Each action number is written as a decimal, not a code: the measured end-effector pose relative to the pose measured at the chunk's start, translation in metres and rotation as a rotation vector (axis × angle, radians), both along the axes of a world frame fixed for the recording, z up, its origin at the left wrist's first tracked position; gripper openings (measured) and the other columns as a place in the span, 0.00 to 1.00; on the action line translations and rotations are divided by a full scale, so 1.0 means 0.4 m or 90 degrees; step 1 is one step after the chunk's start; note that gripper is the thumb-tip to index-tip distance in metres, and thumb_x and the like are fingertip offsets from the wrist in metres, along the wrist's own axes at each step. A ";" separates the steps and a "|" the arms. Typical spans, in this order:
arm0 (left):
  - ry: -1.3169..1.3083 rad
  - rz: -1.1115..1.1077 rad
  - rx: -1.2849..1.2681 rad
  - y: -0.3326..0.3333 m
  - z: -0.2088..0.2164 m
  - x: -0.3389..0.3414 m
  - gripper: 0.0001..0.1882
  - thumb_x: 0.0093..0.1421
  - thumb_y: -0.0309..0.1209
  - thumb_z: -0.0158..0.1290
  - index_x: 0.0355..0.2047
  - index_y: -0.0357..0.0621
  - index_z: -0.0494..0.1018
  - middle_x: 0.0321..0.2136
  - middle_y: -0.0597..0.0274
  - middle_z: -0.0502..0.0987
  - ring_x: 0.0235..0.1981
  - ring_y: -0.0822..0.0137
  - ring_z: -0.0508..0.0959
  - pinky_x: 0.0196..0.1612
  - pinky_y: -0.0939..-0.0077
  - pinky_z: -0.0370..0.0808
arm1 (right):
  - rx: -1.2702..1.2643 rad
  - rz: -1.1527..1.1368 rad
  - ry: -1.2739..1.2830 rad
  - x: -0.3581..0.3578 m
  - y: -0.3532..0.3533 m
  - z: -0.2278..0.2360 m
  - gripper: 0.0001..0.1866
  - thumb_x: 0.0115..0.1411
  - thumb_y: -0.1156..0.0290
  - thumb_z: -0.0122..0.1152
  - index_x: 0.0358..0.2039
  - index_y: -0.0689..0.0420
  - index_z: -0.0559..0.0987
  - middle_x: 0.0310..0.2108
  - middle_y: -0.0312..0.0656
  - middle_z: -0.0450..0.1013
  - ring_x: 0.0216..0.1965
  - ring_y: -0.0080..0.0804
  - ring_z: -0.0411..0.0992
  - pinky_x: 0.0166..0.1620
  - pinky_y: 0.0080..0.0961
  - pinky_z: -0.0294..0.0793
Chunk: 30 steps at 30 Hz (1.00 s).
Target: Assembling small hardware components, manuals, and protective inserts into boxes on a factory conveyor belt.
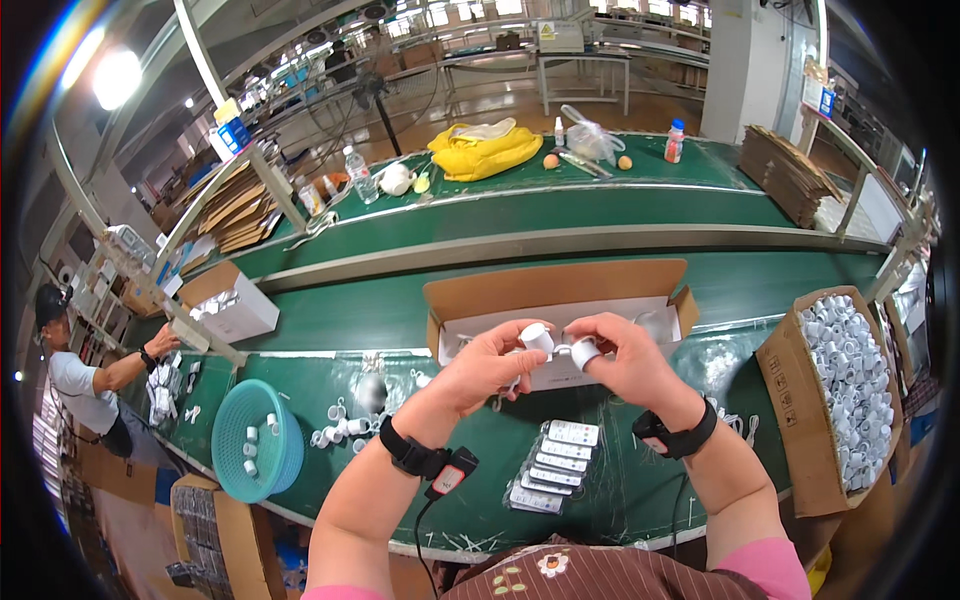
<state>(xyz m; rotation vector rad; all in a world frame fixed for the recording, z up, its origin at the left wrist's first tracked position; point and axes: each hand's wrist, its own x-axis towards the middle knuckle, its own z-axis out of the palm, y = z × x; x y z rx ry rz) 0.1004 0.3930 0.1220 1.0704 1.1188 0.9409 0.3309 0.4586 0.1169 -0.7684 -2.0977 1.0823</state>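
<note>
My left hand (482, 366) pinches a small white plastic cylinder (537, 338) between thumb and fingers. Close beside it, my right hand (632, 358) holds another white cylindrical piece (584, 350), tilted toward the left one. A small part lies between the two pieces, too small to make out. Both hands are over the front of a long open carton (555, 281) with a brown flap and white inside. Below them on the green bench (420, 490) lies a row of flat white remote controls (560, 451) in clear bags, overlapping.
At left, a teal basket (230, 440) holds several white pieces, with loose white pieces (340, 430) beside it. A large carton (800, 430) full of white pieces stands at right. Beyond the rail (560, 240) lies a yellow bag (485, 152). A person (85, 375) works far left.
</note>
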 end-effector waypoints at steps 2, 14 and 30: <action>0.055 -0.011 0.025 0.048 0.014 0.000 0.22 0.62 0.32 0.60 0.57 0.49 0.72 0.36 0.68 0.76 0.28 0.76 0.76 0.28 0.80 0.74 | -0.006 -0.033 0.030 0.018 0.037 0.014 0.15 0.57 0.80 0.61 0.46 0.60 0.79 0.40 0.38 0.76 0.40 0.24 0.74 0.44 0.21 0.74; 0.840 -0.012 0.538 0.056 -0.034 -0.089 0.23 0.53 0.32 0.63 0.50 0.45 0.76 0.46 0.57 0.76 0.50 0.52 0.74 0.54 0.58 0.71 | 0.364 -0.247 -0.207 0.086 0.094 -0.021 0.14 0.51 0.72 0.66 0.40 0.56 0.80 0.40 0.42 0.75 0.45 0.44 0.71 0.50 0.38 0.72; 0.906 0.311 0.118 -0.172 -0.318 -0.327 0.33 0.58 0.49 0.59 0.60 0.46 0.69 0.57 0.43 0.70 0.56 0.42 0.70 0.59 0.53 0.69 | 0.119 -0.162 -0.107 0.191 -0.069 -0.005 0.10 0.53 0.82 0.61 0.38 0.64 0.79 0.36 0.43 0.76 0.38 0.35 0.73 0.44 0.27 0.72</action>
